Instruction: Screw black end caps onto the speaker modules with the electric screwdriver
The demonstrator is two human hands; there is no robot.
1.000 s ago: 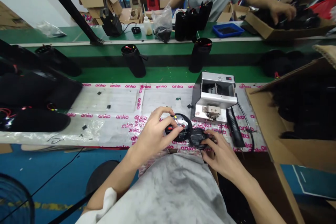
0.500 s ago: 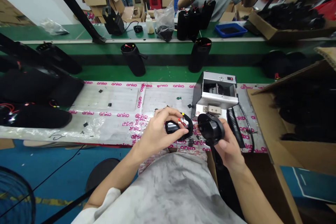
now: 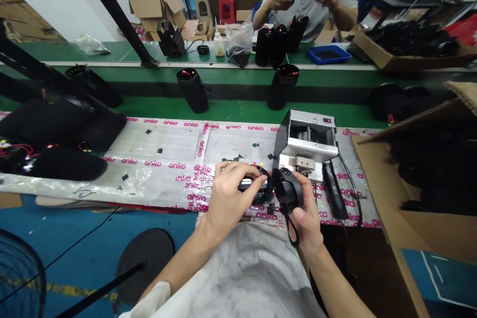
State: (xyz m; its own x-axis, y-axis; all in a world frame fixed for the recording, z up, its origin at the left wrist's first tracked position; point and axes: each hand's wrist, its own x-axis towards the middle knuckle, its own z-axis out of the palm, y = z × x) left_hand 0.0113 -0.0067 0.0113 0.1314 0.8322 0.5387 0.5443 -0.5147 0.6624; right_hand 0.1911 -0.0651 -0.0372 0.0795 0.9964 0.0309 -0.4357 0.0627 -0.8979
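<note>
My left hand [image 3: 233, 191] is closed around a glossy black rounded part [image 3: 264, 191], with small red and yellow connectors [image 3: 260, 165] sticking up near my fingertips. In my right hand [image 3: 308, 213] is a black round cap with a strap loop [image 3: 289, 193]; the loop hangs below it. The two black parts are close together, and I cannot tell whether they touch. Just beyond my hands stands a silver tape-dispenser-like machine [image 3: 311, 134] with a small red switch. A black ribbed handle-like object [image 3: 334, 191] lies right of my right hand.
Black fabric-covered cylinders [image 3: 194, 92] stand on the green bench. Larger black cylinders [image 3: 55, 161] lie at the left. An open cardboard box [image 3: 428, 223] of black parts is at the right. Across the bench, a co-worker [image 3: 309, 0] handles a small dark part.
My right hand has moved left, bringing the strapped cap closer to the part in my left hand and turning it. The co-worker's hands have shifted. The camera view has tilted slightly.
</note>
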